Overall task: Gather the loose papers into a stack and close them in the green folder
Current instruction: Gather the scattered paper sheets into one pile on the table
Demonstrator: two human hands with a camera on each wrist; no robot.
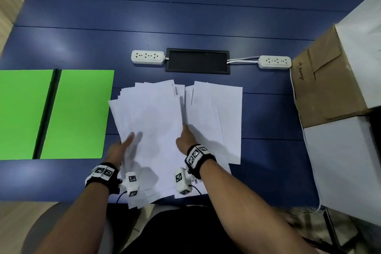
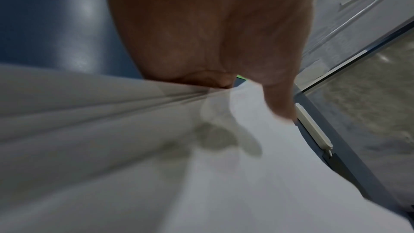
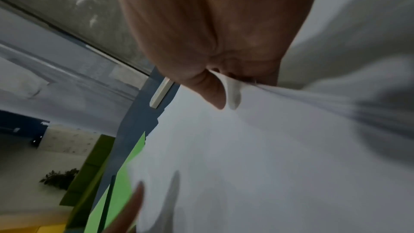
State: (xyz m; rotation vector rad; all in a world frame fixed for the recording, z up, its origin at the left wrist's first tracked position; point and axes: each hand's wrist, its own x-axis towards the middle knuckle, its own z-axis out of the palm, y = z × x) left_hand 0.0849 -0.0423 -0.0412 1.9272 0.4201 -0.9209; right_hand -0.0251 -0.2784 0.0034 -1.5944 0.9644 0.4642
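Note:
The green folder (image 1: pixel 78 113) lies open and flat on the left of the blue table; a strip of the green folder (image 3: pixel 125 183) shows in the right wrist view. A fanned sheaf of white papers (image 1: pixel 152 113) sits in front of me. My left hand (image 1: pixel 123 146) grips its left edge, with the thumb (image 2: pixel 280 102) on top and the fingers hidden under the sheets (image 2: pixel 246 183). My right hand (image 1: pixel 184 138) pinches the right edge, thumb (image 3: pixel 212 93) above the paper (image 3: pixel 268 148). More loose sheets (image 1: pixel 218 113) lie flat to the right, partly under that hand.
Two white power strips (image 1: pixel 148 57) (image 1: pixel 275 62) flank a black cable hatch (image 1: pixel 197 61) behind the papers. A cardboard box (image 1: pixel 321 80) and white boxes (image 1: pixel 346 161) stand along the right side. The papers overhang the table's near edge (image 1: pixel 82 198).

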